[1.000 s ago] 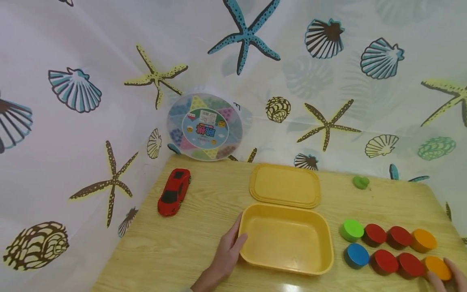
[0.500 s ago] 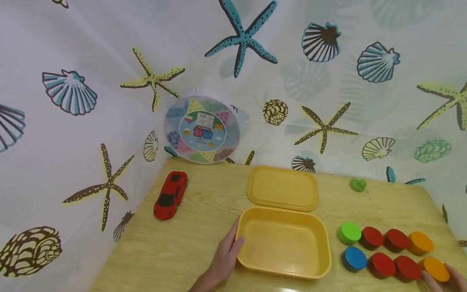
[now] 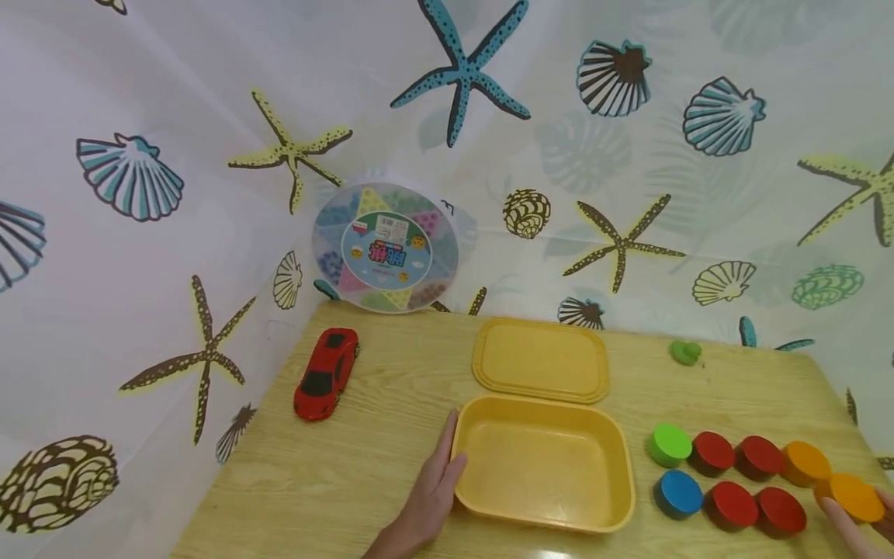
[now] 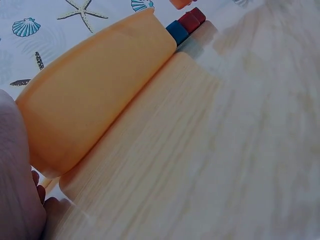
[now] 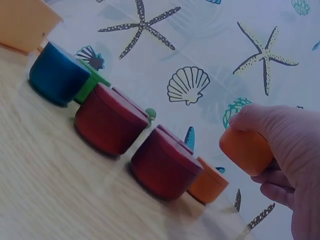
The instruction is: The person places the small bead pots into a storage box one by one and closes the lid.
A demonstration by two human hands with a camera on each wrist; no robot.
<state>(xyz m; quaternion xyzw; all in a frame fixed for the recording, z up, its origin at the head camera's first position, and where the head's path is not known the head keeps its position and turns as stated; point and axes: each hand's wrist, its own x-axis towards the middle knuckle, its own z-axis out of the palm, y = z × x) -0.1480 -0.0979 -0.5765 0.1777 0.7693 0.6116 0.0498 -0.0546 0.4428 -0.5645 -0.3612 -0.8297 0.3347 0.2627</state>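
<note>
My right hand [image 5: 285, 150] pinches an orange round block [image 5: 245, 150] between thumb and fingers, raised off the table. In the head view this orange block [image 3: 854, 498] is at the far right, close to a second orange block [image 3: 805, 463]. My left hand [image 3: 434, 481] rests against the left wall of a yellow rectangular container [image 3: 545, 466], its thumb at the rim. Beside the container's right side stand two rows of round blocks: a green one [image 3: 670, 445], a blue one [image 3: 678, 494] and several red ones [image 3: 731, 505].
A flat yellow lid [image 3: 541, 359] lies behind the container. A red toy car [image 3: 327, 373] sits at the left, and a small green toy [image 3: 686, 353] at the back right. A round game board [image 3: 386, 248] leans on the shell-patterned curtain [image 3: 531, 116].
My right hand has lifted the front orange block off the table, up from the end of its row. The left hand stays at the container, and the head view has shifted slightly.
</note>
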